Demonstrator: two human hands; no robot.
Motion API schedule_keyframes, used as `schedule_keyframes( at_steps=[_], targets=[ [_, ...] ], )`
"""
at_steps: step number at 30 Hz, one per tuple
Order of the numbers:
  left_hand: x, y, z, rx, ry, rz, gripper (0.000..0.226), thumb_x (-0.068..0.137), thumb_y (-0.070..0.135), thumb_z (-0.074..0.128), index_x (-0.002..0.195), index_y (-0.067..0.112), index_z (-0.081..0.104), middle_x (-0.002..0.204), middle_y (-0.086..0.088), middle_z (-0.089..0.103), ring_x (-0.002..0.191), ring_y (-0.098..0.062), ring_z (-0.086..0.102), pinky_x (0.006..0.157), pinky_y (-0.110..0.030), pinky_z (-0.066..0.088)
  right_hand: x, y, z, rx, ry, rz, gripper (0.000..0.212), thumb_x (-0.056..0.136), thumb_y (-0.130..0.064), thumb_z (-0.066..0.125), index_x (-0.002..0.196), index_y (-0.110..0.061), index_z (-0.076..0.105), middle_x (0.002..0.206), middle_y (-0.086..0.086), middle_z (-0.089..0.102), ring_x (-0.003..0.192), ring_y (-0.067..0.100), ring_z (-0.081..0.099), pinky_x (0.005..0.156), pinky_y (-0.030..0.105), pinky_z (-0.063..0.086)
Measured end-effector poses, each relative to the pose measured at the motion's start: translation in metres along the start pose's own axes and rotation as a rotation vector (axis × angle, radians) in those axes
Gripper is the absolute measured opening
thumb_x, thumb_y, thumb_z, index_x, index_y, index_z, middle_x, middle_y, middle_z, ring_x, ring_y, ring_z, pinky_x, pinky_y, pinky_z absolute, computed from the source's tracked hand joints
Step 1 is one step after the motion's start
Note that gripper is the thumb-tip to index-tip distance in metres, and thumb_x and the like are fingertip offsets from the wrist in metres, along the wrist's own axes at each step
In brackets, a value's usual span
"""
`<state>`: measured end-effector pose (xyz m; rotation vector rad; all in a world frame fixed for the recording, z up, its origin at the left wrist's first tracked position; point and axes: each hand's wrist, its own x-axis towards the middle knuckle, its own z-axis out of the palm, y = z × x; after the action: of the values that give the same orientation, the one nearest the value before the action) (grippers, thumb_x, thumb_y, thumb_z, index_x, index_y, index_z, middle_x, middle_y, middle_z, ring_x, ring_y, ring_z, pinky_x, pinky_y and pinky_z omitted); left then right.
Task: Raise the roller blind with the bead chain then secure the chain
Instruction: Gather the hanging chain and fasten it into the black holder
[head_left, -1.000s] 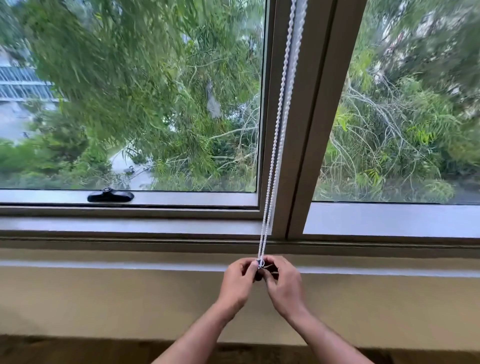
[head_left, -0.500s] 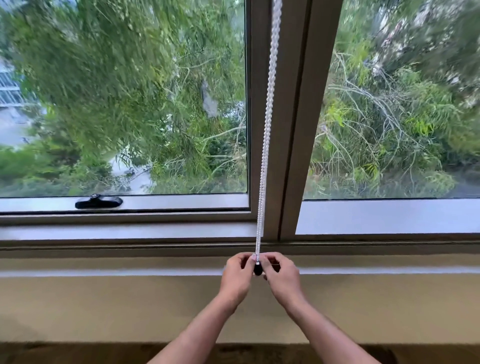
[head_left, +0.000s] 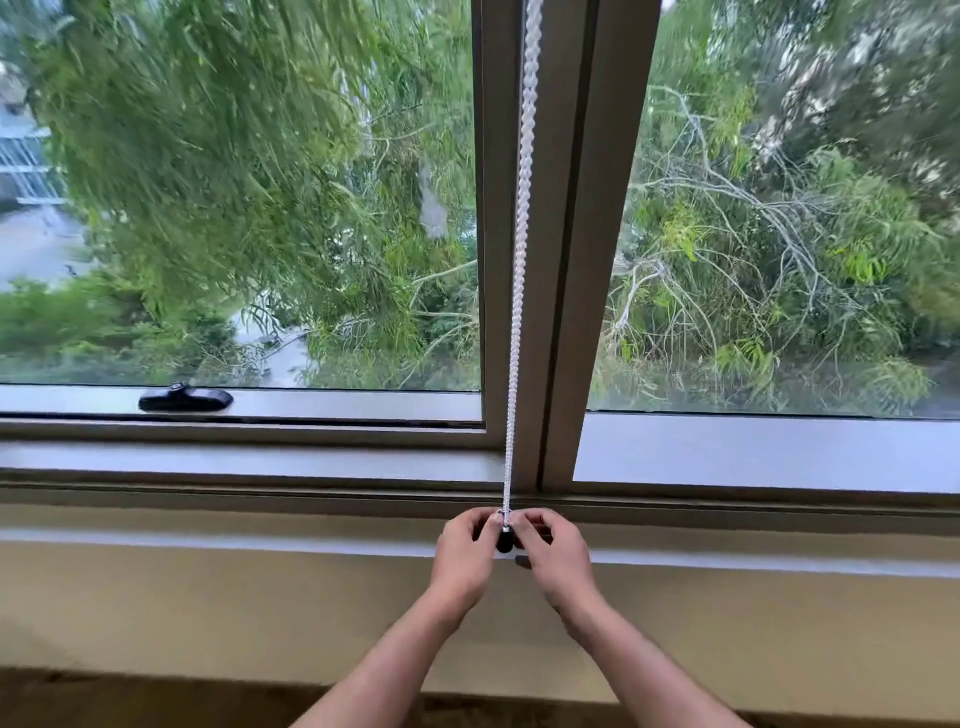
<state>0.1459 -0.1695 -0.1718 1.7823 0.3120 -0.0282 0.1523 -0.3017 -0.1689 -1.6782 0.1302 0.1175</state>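
Observation:
A white bead chain (head_left: 521, 270) hangs taut down the brown centre mullion (head_left: 569, 249) of the window, its two strands lying together. Its lower end meets a small black holder (head_left: 504, 541) just under the sill. My left hand (head_left: 464, 558) and my right hand (head_left: 555, 558) are pinched together at that spot, fingertips on the chain's bottom loop and the holder. The roller blind itself is out of view above the frame.
A black window latch (head_left: 185, 399) sits on the lower left sash. A pale ledge (head_left: 779, 558) runs below the sill, with a beige wall (head_left: 208, 618) under it. Trees fill both panes outside.
The two chain strands, slightly apart a second ago, now lie together and straight. Both hands stay pinched at the chain's bottom end; the view has shifted a little to the right.

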Motion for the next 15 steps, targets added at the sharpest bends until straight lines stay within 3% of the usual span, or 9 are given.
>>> schedule_keyframes(
  at_steps=[6,12,15],
  targets=[
    [-0.004,0.006,0.009,-0.004,0.039,-0.007,0.023,0.097,0.031,0.056,0.103,0.019,0.075,0.093,0.004,0.079,0.094,-0.015,0.073,0.093,-0.041,0.057,0.002,-0.002,-0.008,0.008,-0.035,0.005,0.015,0.099,-0.025,0.067,0.093,-0.015,0.076,0.085,0.005,0.08,0.087,0.025,0.075,0.081,0.043,0.063],
    [-0.006,0.003,0.014,-0.007,0.064,-0.025,0.03,0.09,0.041,0.056,0.103,0.022,0.075,0.094,0.005,0.079,0.094,-0.016,0.073,0.094,-0.044,0.057,0.004,0.001,-0.013,-0.005,-0.062,0.001,0.015,0.099,-0.028,0.067,0.094,-0.017,0.076,0.086,0.006,0.08,0.089,0.03,0.075,0.082,0.047,0.063],
    [-0.008,0.006,0.014,-0.014,0.074,-0.027,0.024,0.094,0.034,0.057,0.102,0.021,0.076,0.092,0.004,0.08,0.092,-0.017,0.074,0.093,-0.045,0.057,0.003,0.0,-0.013,-0.005,-0.069,0.008,0.015,0.099,-0.027,0.066,0.095,-0.017,0.076,0.087,0.006,0.08,0.089,0.029,0.074,0.082,0.047,0.063]
  ],
)
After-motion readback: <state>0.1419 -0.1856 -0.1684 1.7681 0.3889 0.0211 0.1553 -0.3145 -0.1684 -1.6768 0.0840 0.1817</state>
